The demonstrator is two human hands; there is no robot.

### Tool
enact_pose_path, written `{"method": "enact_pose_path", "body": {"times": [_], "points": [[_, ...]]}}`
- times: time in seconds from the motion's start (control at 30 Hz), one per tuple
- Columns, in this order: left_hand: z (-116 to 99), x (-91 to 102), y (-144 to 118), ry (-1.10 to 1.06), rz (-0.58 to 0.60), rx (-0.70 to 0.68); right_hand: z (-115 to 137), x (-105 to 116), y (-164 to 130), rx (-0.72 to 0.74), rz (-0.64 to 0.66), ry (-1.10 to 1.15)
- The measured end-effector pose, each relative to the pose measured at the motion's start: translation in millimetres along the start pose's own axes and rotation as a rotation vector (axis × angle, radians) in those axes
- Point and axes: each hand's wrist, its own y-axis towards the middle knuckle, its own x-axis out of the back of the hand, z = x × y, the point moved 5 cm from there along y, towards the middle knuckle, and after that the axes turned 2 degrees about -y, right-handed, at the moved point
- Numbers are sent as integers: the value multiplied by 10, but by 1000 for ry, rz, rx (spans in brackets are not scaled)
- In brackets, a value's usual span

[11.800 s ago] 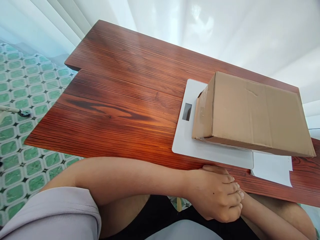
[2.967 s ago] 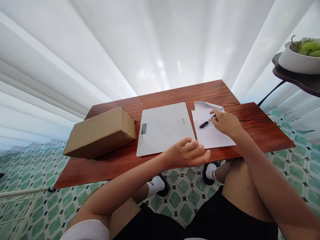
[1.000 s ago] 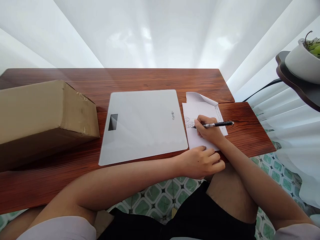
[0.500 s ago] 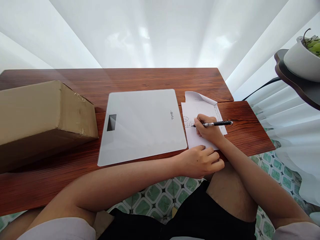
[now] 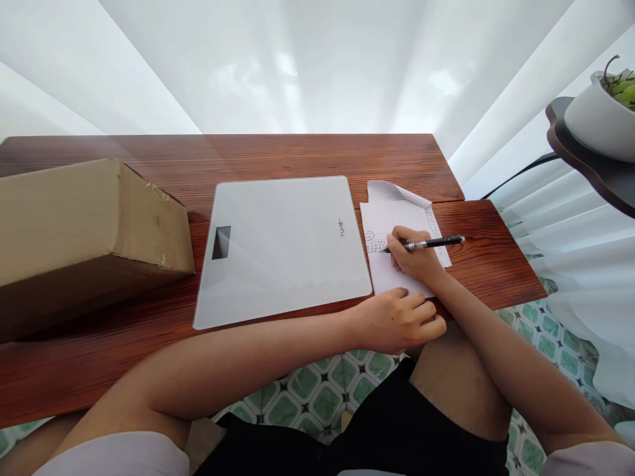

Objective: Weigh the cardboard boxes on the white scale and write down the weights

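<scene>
My right hand [image 5: 415, 258] is closed in a writing grip around a black pen [image 5: 439, 242] with a clear section. The pen's tip touches the white paper [image 5: 391, 274], at the end of small handwritten lines near its left side. A curled flap rises at the paper's far edge. My left hand [image 5: 401, 320] rests at the table's front edge, against the near edge of the paper. Its fingers are curled, and their undersides are hidden. Left of the paper lies a flat white glass scale [image 5: 288, 251] with a dark display window.
A cardboard box [image 5: 89, 231] stands at the left of the brown wooden table [image 5: 278, 153]. White curtains [image 5: 297, 66] hang behind. At upper right, a white pot [image 5: 600, 125] with green contents sits on a dark wavy-edged shelf [image 5: 585, 162].
The pen's tail end has tilted slightly away from me and to the right. My right hand has shifted very slightly right; my left hand looks unmoved.
</scene>
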Motion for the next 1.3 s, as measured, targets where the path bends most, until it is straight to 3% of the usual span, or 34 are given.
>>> {"method": "enact_pose_path", "body": {"times": [0.33,0.57,0.73,1.3], "points": [[-1,-7,-3,6,5,3,13,7,-11,3,-12,-13],[-4,0,9,10,30,-4,86,249,-56,125,-302,-187],[-1,2,16,10,50,-5,73,418,32,180,-374,-318],[-7,-4,12,40,43,-17,-359,619,130,-101,-340,-435]]}}
